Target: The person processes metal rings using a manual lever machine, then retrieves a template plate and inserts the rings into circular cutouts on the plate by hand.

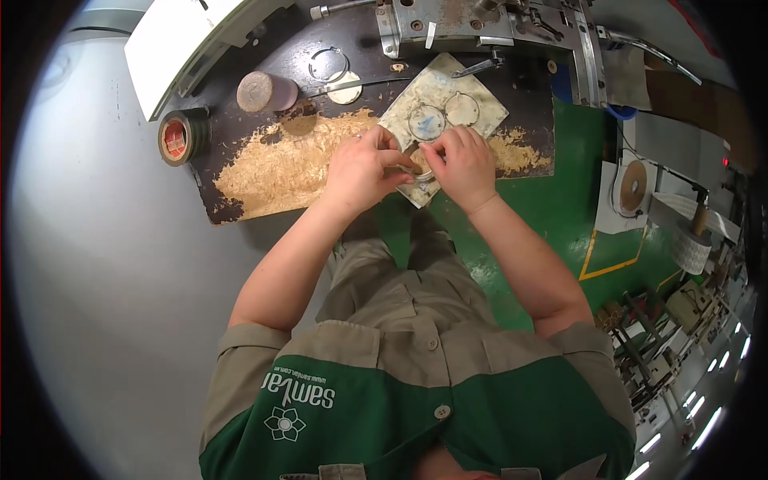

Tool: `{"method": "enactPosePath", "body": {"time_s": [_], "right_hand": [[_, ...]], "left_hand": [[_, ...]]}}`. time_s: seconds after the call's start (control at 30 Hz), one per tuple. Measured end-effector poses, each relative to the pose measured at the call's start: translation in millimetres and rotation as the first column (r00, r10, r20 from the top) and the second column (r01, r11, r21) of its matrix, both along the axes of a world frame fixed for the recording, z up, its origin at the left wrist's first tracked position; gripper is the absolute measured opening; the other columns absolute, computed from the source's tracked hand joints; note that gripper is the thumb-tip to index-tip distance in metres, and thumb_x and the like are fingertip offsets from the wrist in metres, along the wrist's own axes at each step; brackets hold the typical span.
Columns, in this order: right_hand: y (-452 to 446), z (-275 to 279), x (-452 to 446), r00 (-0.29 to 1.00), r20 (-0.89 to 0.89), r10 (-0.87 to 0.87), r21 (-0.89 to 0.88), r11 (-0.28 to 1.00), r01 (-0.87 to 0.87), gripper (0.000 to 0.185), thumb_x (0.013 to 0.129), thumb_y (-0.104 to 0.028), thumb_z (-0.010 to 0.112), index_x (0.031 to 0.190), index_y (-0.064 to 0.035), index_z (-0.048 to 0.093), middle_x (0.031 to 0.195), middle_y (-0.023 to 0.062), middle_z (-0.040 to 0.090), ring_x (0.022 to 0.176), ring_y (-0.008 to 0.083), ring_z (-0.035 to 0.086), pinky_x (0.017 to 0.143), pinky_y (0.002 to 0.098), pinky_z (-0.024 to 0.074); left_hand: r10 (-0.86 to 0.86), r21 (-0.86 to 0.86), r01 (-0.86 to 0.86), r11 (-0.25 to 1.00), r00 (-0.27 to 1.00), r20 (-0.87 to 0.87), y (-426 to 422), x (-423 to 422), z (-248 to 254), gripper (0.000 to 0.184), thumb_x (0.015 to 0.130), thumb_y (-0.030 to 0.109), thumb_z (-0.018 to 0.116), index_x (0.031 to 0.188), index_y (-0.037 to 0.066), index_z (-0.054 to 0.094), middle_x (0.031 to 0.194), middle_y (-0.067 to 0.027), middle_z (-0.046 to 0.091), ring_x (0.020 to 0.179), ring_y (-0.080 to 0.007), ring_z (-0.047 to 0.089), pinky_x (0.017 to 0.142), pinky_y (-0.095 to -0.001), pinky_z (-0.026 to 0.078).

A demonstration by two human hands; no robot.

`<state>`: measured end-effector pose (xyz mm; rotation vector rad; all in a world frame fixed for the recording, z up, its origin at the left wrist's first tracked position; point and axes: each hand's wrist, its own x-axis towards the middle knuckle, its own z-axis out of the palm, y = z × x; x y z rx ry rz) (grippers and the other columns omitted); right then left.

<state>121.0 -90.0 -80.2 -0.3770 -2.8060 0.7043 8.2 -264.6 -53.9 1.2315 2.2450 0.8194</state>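
Note:
My left hand (pixel 364 170) has its thumb and fingers closed on the left side of a small round metal ring (pixel 425 178). From the other side, my right hand (pixel 462 166) pinches at the ring's upper right edge; fingers hide much of it. Beneath both hands lies a stained, pale square board (pixel 486 100), set at an angle and reaching past the table's front edge. Two thin rings rest flat on it just beyond my fingers: one ring (pixel 426 140) around a blue mark, the other ring (pixel 478 109) to its right.
A worn dark table (pixel 264 180) carries a roll of tape (pixel 174 138), a pinkish cylinder with a cork-like end (pixel 268 92), loose thin rings (pixel 329 54) and a pale disc (pixel 346 88). A metal machine with levers (pixel 480 24) stands at the back. Green floor lies right.

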Motion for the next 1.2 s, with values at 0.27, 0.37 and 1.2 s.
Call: {"method": "enactPosePath", "body": {"time_s": [0.27, 0.37, 1.2], "right_hand": [[5.1, 7.7, 0.3, 0.996, 0.075, 0.056, -0.102, 0.994, -0.048, 0.022, 0.084, -0.026, 0.072, 0.083, -0.0103, 0.057, 0.083, 0.0048, 0.058, 0.083, 0.0265, 0.058, 0.075, 0.0396, 0.0476], [-0.2, 33.1, 10.8, 0.999, -0.024, 0.025, -0.132, 0.991, -0.028, 0.020, 0.085, -0.020, 0.073, 0.097, -0.0062, 0.066, 0.095, 0.0097, 0.060, 0.092, 0.0305, 0.059, 0.080, 0.0406, 0.0491], [-22.8, 20.9, 29.0, 0.982, 0.057, 0.178, -0.295, 0.943, -0.154, 0.013, 0.086, -0.012, 0.068, 0.099, -0.0080, 0.066, 0.096, 0.0055, 0.060, 0.096, 0.0277, 0.055, 0.088, 0.0381, 0.0475]], "left_hand": [[-0.020, -0.051, 0.015, 0.999, 0.994, -0.105, 3.9, 2.8, 1.3, 0.018, 0.070, 0.036, 0.080, 0.084, 0.024, 0.078, 0.089, 0.0008, 0.057, 0.082, -0.0219, 0.061, 0.069, -0.0388, 0.048], [-0.022, -0.048, 0.017, 0.999, 0.994, -0.111, 3.8, 2.9, 1.2, 0.017, 0.070, 0.036, 0.080, 0.083, 0.024, 0.077, 0.090, 0.0008, 0.057, 0.084, -0.0218, 0.060, 0.071, -0.0389, 0.048], [-0.165, -0.043, 0.165, 0.985, 0.986, 0.007, 1.2, -24.6, -4.4, 0.019, 0.082, 0.013, 0.069, 0.098, 0.020, 0.076, 0.097, -0.0039, 0.064, 0.086, -0.0254, 0.066, 0.073, -0.0383, 0.054]]}}
